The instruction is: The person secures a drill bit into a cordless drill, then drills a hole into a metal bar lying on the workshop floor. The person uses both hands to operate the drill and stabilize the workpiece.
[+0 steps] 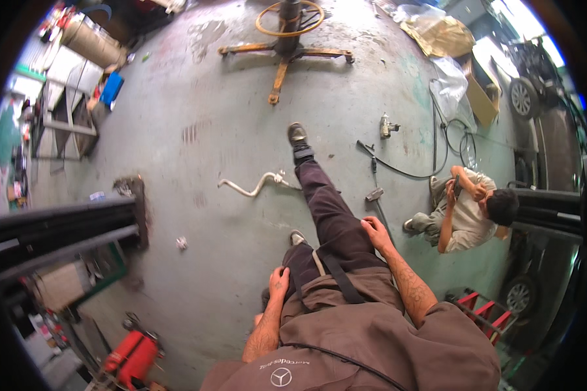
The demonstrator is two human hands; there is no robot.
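My left hand hangs beside my left thigh with its back toward me; its fingertips are hidden, and nothing shows in it. By my right thigh is my right hand, its fingers loosely bent and apart, holding nothing visible. A bent silvery pipe lies on the floor left of my forward leg. Right of that leg, a hammer with a blocky metal head rests on the floor, near my right hand. Farther ahead are what looks like an air impact wrench and a black hose.
A yellow wheeled stand with a ring handwheel is straight ahead. A co-worker crouches at right beside a dark lift post. Another post stands left, above a red tank. A red rack stands at lower right.
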